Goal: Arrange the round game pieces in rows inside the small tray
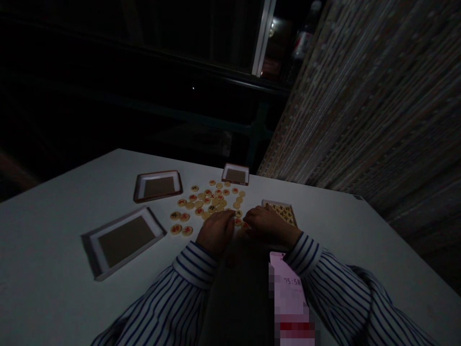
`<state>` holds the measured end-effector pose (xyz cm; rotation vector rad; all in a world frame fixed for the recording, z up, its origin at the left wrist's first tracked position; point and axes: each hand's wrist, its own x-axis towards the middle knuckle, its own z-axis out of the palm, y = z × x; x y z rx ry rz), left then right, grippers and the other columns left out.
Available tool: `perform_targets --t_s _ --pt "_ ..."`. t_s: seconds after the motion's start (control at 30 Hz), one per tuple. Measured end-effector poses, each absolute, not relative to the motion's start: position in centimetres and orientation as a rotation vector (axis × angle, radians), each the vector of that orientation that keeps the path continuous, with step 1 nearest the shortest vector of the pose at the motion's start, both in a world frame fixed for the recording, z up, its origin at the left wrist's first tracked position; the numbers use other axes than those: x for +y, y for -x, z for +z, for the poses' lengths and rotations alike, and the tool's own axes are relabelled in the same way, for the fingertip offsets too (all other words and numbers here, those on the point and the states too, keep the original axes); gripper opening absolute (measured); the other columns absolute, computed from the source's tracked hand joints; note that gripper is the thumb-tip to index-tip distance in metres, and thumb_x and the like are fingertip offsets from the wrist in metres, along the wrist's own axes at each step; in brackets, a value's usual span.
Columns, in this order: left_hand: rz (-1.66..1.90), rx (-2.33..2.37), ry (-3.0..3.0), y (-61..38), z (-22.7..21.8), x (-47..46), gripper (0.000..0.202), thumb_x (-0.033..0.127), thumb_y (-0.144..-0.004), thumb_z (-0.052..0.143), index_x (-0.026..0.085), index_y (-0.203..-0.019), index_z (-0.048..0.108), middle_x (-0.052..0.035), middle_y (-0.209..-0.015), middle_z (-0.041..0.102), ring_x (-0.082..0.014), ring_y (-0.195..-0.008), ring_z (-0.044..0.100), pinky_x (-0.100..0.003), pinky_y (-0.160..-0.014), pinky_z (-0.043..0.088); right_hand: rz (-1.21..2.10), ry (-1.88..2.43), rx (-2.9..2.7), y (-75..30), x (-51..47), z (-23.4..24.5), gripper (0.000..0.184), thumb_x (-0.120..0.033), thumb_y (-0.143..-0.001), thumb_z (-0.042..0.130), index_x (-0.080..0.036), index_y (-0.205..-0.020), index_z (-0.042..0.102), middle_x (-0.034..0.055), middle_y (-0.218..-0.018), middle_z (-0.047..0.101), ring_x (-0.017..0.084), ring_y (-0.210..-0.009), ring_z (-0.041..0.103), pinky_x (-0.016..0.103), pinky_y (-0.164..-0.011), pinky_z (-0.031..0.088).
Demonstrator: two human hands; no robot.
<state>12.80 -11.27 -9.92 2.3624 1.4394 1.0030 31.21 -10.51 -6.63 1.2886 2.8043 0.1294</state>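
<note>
Round wooden Chinese chess pieces (199, 211) with red or dark characters lie spread over the white table, some with blank sides up. At their near right edge, my left hand (218, 231) rests low with its fingers drawn together. What it holds, if anything, is hidden. Just to the right, my right hand (270, 224) has curled fingers on a red-marked piece (246, 225), which is partly covered. Between the hands lies a dark-marked piece (238, 213). Beyond my right hand, a shallow box (295, 217) holds rows of dark-marked pieces.
Three shallow trays stand on the table (46, 226): a large one (158, 222) at near left, a brown-rimmed one (136, 193) behind it, and a small one (236, 182) at the back. A lit phone (288, 288) lies by my right sleeve. A bead curtain (353, 105) hangs at right.
</note>
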Motion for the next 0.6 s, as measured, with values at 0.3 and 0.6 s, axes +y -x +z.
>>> perform_targets --t_s 0.3,0.6 --pt "1.006 1.455 -2.353 -12.8 -10.0 -11.2 0.032 0.021 -0.082 0.039 0.015 -0.105 0.061 -0.0091 -0.103 0.067 -0.0198 -0.097 0.061 -0.036 -0.088 0.048 0.129 -1.321 2.774 -31.0 -10.5 -6.3 0.023 -0.033 -0.084 0.049 -0.017 -0.096 0.061 0.0106 -0.1 0.062 0.024 -0.093 0.055 0.036 -0.077 0.035" --pt "0.993 1.465 -2.246 -12.8 -9.4 -11.7 0.035 0.024 -0.084 0.038 0.008 -0.107 0.059 -0.0121 -0.106 0.065 -0.0196 -0.1 0.06 -0.033 -0.09 0.047 0.166 -1.436 2.826 -31.7 -11.7 -5.6 0.026 -0.035 -0.086 0.042 -0.019 -0.102 0.056 0.0056 -0.094 0.065 0.023 -0.088 0.058 0.036 -0.075 0.034"
